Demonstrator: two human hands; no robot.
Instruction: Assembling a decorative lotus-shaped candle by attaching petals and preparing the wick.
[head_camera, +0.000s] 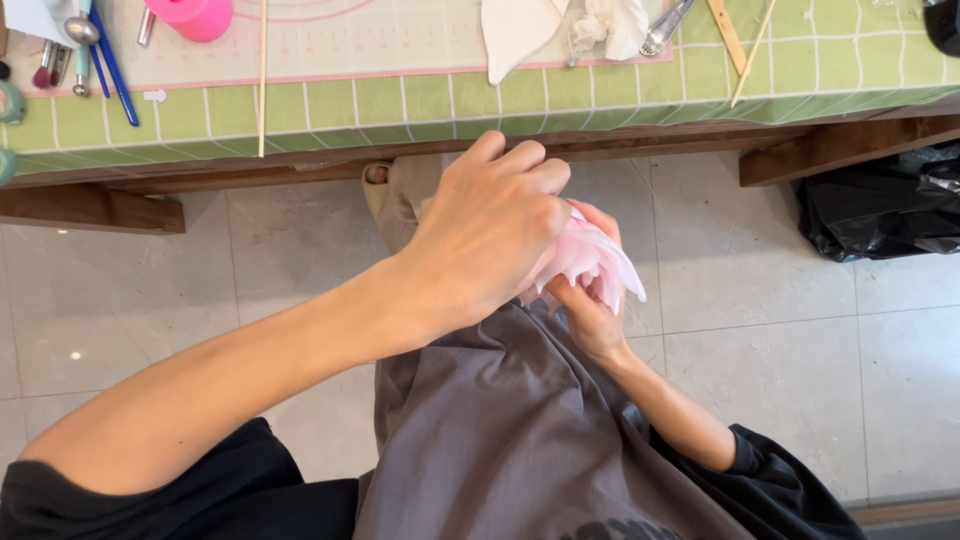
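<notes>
— Closest to the lens, what have you got?

— Grey apron (500, 440) over my lap, black sleeves either side. Just above it, both hands meet around a pale pink petal flower (597, 262), held over my knees, off the table.

— Who's doing what?

— Right hand (592, 310) sits underneath, fingers wrapped round the base, gripping it like a stem so it stays steady. Left hand (490, 240) comes across from above and covers most of the bloom, fingers (530, 165) curled down onto the petals. Whether those fingertips pinch a petal or only press on it, I can't tell; my own knuckles hide them.

— Why in the lap and not on the table?

— My guess: thin petals would flatten on a surface, so it's kept in the air.

— And beyond?

— Grey floor tiles (760, 290), a black plastic bag (885, 205) to the right. Then the table (420, 105) edge, green checked cover on wood, a pale mat (400, 45) with a pink border on top. On it: a pink cup (195, 15), blue-handled tools (105, 55), a thin wooden stick (262, 80), white sheets (520, 30), crumpled tissue (615, 22).
</notes>
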